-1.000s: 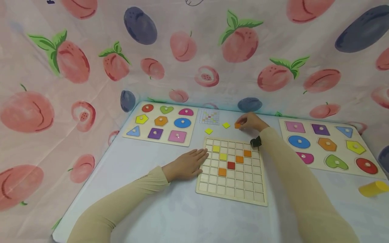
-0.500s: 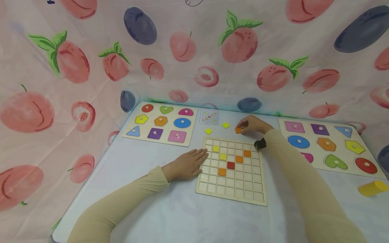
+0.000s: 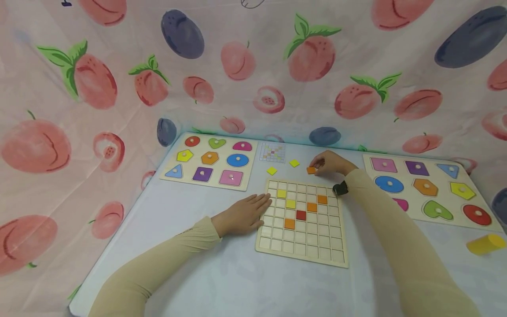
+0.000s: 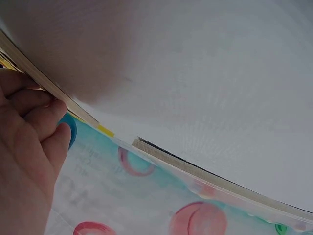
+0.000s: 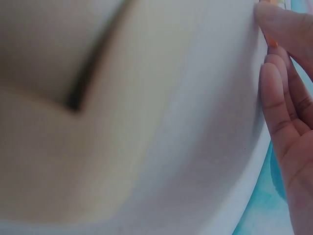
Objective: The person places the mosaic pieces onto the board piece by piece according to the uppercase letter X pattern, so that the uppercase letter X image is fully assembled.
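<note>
One tile (image 3: 310,170) is orange, the gridded board (image 3: 313,241) cream, the backdrop (image 3: 270,59) fruit-patterned pink.

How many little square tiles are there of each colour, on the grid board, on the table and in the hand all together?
Yellow tiles: 4 (2 on the grid board, 2 on the table)
Orange tiles: 4 (3 on the board, 1 in the right hand)
Red tile: 1
Total: 9

1. A pale pink cloth (image 3: 269,48) rises behind the table (image 3: 198,281) and along its left side, creased in places.
2. Printed on it: peaches (image 3: 313,59), dark blue fruits (image 3: 183,34), green leaves (image 3: 301,27).
3. The tabletop is whitish, under soft, fairly even light.
</note>
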`<state>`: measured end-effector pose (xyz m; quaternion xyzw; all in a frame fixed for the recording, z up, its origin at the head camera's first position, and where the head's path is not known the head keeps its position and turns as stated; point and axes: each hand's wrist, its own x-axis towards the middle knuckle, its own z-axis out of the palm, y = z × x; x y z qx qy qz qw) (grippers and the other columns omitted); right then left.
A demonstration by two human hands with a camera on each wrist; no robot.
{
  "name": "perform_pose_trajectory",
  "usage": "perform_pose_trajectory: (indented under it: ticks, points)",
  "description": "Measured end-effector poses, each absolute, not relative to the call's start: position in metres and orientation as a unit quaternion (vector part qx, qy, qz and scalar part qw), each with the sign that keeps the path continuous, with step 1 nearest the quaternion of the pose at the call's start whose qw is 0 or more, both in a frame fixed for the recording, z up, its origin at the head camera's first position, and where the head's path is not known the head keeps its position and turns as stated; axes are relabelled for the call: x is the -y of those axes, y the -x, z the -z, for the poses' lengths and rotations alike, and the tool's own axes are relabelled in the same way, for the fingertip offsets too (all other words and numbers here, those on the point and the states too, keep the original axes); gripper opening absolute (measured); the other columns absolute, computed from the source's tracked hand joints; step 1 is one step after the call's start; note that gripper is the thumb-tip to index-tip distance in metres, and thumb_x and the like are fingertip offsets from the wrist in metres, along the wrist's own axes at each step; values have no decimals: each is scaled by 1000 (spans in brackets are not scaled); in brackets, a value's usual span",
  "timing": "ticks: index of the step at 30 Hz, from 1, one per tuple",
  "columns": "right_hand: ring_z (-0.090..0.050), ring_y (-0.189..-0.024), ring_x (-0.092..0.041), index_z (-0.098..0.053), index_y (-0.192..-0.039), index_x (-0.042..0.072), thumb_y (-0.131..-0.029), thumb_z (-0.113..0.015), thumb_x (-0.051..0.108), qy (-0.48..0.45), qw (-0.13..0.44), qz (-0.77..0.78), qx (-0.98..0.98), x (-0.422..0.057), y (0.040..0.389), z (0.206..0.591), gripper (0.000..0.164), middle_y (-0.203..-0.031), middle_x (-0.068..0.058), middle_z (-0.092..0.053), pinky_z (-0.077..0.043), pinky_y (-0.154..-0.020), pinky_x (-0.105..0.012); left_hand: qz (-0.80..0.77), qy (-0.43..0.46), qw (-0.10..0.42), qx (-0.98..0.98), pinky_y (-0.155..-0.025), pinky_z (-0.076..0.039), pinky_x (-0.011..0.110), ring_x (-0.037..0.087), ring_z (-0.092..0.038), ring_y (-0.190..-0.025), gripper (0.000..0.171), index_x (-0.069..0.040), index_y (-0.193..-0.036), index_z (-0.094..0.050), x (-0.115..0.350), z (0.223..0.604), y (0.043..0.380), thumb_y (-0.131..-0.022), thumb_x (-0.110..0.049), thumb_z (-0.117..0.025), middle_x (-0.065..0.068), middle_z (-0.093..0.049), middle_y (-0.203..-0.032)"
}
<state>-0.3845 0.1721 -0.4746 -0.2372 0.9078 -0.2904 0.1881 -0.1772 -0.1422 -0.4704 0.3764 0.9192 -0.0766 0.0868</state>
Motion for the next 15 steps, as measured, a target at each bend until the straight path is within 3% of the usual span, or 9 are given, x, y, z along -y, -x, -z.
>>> perform_pose_trajectory:
  ticks: [15]
  points:
    - [-58,-79,-15,-70,-98,0,-74,-74,4,252,189,282,-906,-172,378,469,25,-87,-9,-68,-51,-75,-29,77,-372,92,-921,-121,-16,33,19,-14,-147,65,-8,-151,-17,141,468,176,-99,-42,-36,6,-16,-159]
